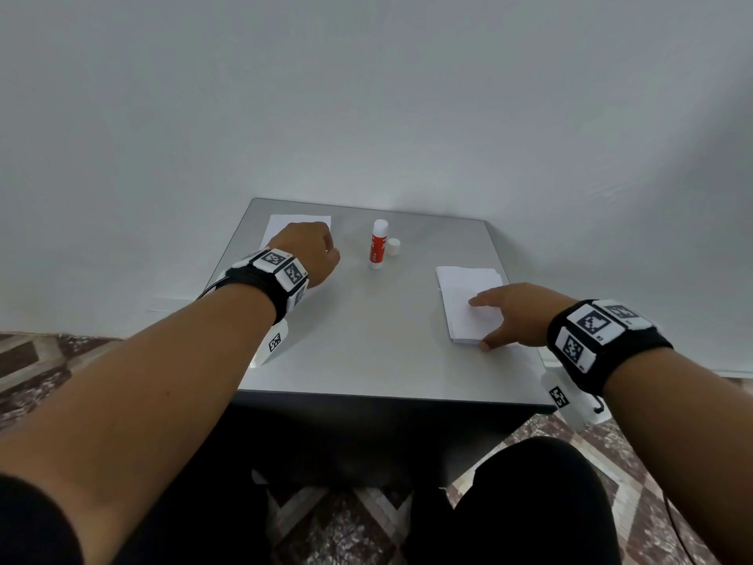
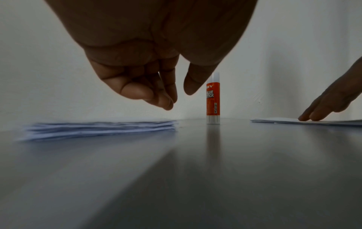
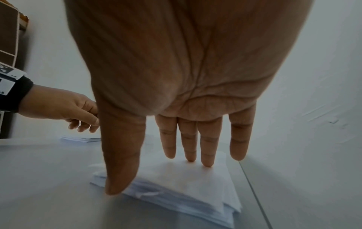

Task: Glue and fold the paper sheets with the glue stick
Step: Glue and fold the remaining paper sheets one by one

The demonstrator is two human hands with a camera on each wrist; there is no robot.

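A stack of white paper sheets (image 1: pixel 299 222) lies at the table's far left. My left hand (image 1: pixel 313 252) hovers just above it with its fingers (image 2: pixel 156 99) loosely curled, holding nothing. The red and white glue stick (image 1: pixel 377 244) stands upright at the back middle, right of that hand, with its white cap (image 1: pixel 394 246) standing beside it. On the right lies a pile of folded white sheets (image 1: pixel 464 287). My right hand (image 1: pixel 489 322) rests flat on this pile, fingers (image 3: pixel 207 151) straight on top and thumb at its near edge.
The grey table (image 1: pixel 366 340) stands against a white wall, with bare surface between the two paper piles. Its right edge runs close to the folded pile. My dark-clad legs and a patterned floor show below the near edge.
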